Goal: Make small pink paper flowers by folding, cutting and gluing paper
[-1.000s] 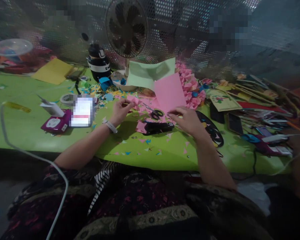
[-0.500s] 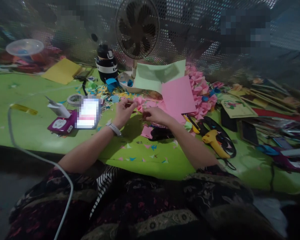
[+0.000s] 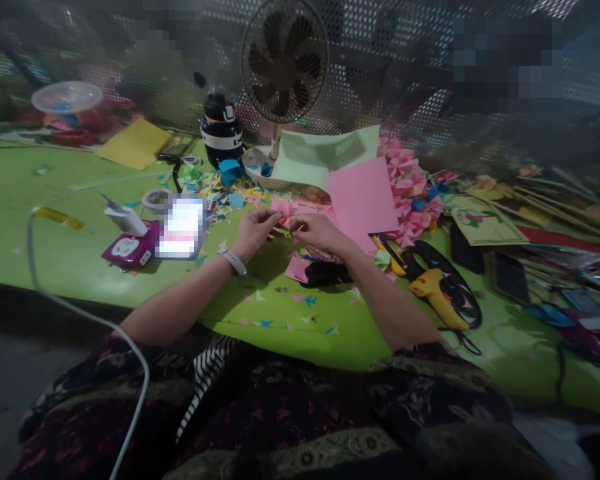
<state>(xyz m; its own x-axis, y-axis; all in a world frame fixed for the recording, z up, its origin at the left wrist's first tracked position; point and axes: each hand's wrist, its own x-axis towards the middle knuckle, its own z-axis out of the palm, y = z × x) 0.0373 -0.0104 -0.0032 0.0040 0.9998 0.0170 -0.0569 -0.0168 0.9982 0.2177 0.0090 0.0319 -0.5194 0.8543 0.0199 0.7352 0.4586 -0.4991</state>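
Observation:
My left hand [image 3: 257, 230] is closed in a pinch on a small pink paper piece [image 3: 283, 208]. Close to it, my right hand [image 3: 314, 230] also has its fingers pinched together at the piece's right edge. Its exact shape is partly covered by the fingers. Behind and right of the hands lies a pink paper sheet [image 3: 364, 195], and past it rises a pile of folded pink paper pieces [image 3: 405, 175]. Below my right hand sits a black object [image 3: 327, 273] with a small pink paper square [image 3: 297, 269] at its left end.
A phone [image 3: 181, 228] with a lit screen rests left of my hands beside a purple power adapter [image 3: 130, 248]. At the back stand a dark jug [image 3: 222, 137] and a fan [image 3: 285, 63]. A yellow glue gun [image 3: 437, 297] lies right. Paper scraps dot the green table [image 3: 45, 200].
The two hands have come closer together, with my right fingers now at the pink paper piece. The whole view has shifted slightly.

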